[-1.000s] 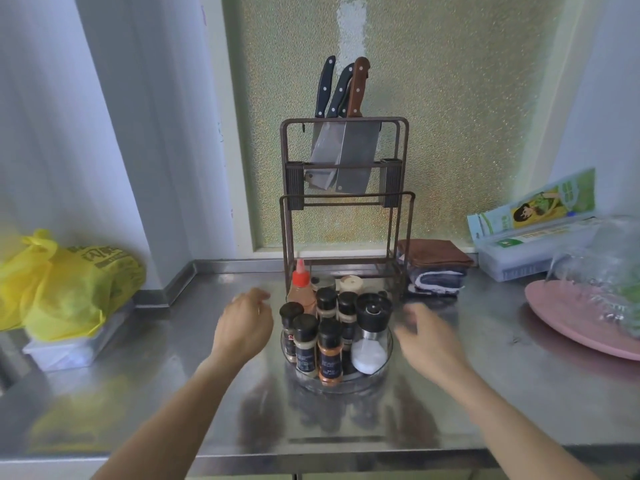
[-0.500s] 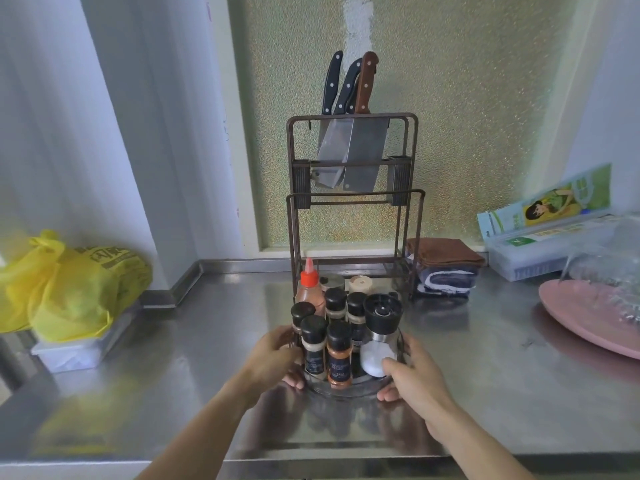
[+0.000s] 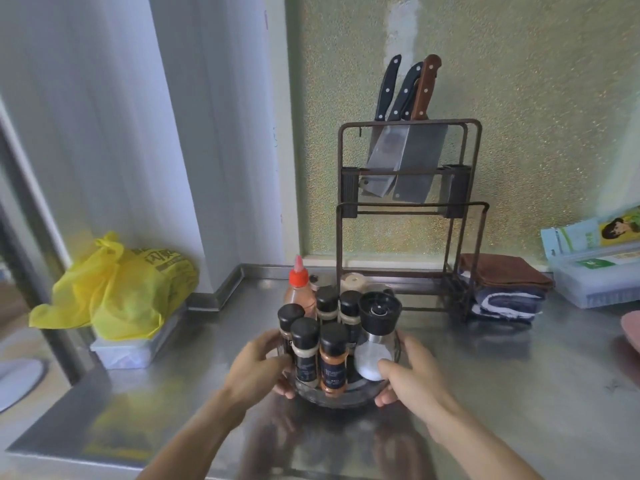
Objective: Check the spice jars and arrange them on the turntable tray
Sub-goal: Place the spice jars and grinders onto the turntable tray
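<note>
A round clear turntable tray (image 3: pixel 341 399) sits on the steel counter, crowded with upright jars. Several black-capped spice jars (image 3: pixel 304 351) stand on it, one with orange powder (image 3: pixel 333 362). A salt grinder (image 3: pixel 375 336) with a black top stands at the right front. A red-capped sauce bottle (image 3: pixel 298 289) rises at the back left. My left hand (image 3: pixel 258 370) grips the tray's left rim. My right hand (image 3: pixel 414 374) grips the right rim, thumb against the grinder's glass.
A metal rack (image 3: pixel 408 216) with knives and cleavers stands right behind the tray. Folded towels (image 3: pixel 502 289) lie to its right, a clear box with packets (image 3: pixel 595 271) beyond. A yellow bag (image 3: pixel 117 289) on a plastic box sits at the left. The counter's front edge is near.
Both hands came in from either side and closed on the tray's rim. The view has shifted left, so the tray and rack now sit further right.
</note>
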